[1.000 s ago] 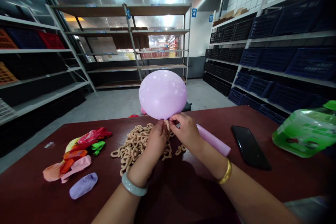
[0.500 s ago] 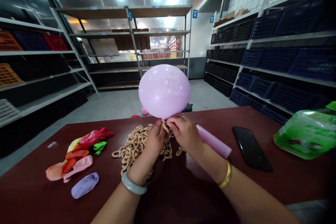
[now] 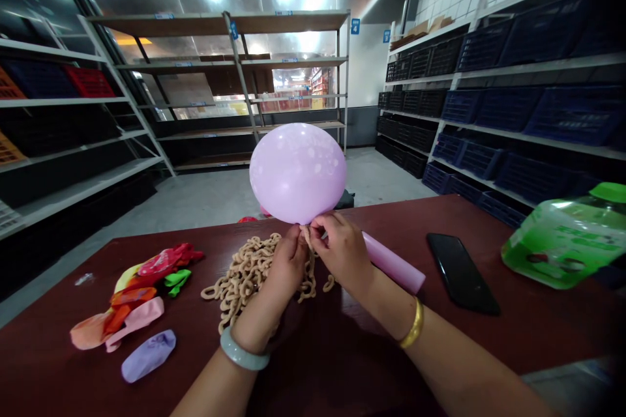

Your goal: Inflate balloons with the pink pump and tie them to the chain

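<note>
An inflated light purple balloon [image 3: 297, 172] stands upright over the table, its neck pointing down between my hands. My left hand [image 3: 289, 257] is closed in a pinch at the neck. My right hand [image 3: 341, 249] is also closed, its thumb and fingertips pinching just below the balloon, where a short beige loop shows between the hands. The fingers partly hide the neck. Under and beside my left hand lies a heap of beige ring-like loops [image 3: 244, 267], and a separate loop [image 3: 329, 283] rests below my right hand.
On the dark red table [image 3: 342, 365], several flat balloons [image 3: 130, 300] lie left, with a purple one [image 3: 149, 356] nearer. A pink-purple cylinder [image 3: 394, 262], black phone [image 3: 462, 272] and green liquid jug [image 3: 562, 241] are right. Shelves with crates [image 3: 508, 111] stand beyond.
The whole view has shifted a little, so the table things appear further left. Both hands stay at the balloon's neck; the right fingers have curled slightly more around the pinch.
</note>
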### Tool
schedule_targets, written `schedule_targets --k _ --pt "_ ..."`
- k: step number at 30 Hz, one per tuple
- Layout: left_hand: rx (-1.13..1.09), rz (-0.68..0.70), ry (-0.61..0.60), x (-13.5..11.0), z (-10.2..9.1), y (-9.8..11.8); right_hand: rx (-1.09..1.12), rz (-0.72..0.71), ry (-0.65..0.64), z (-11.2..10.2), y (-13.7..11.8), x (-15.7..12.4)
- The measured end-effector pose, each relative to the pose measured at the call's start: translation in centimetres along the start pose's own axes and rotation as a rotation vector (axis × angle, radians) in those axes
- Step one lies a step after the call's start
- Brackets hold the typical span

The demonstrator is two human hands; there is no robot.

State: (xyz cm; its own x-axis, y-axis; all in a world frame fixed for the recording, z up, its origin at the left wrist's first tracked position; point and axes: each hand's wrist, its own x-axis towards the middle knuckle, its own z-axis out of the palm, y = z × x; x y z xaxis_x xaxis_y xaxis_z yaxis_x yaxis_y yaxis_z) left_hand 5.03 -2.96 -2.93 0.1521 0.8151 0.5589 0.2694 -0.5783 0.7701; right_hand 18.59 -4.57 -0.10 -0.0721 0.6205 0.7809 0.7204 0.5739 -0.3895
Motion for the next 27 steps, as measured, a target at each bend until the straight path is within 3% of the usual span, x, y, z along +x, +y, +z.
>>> schedule_targets --k 7,12,19,27 --pt "0.024 0.058 -0.004 -0.1 0.0 -0.3 0.046 0.057 0.018 0.2 -0.1 0.0" --pt "0.006 -0.007 0.034 -0.2 -0.1 -0.2 0.026 -0.064 -0.004 -0.1 -0.1 0.0" --pt "-0.183 -0.069 0.065 -0.5 -0.3 0.4 0.046 -0.204 -0.037 -0.3 -0.3 -0.2" --pt "-0.146 -0.029 0.051 -0.7 -0.3 0.6 0.212 -0.167 -0.037 -0.5 -0.3 0.0"
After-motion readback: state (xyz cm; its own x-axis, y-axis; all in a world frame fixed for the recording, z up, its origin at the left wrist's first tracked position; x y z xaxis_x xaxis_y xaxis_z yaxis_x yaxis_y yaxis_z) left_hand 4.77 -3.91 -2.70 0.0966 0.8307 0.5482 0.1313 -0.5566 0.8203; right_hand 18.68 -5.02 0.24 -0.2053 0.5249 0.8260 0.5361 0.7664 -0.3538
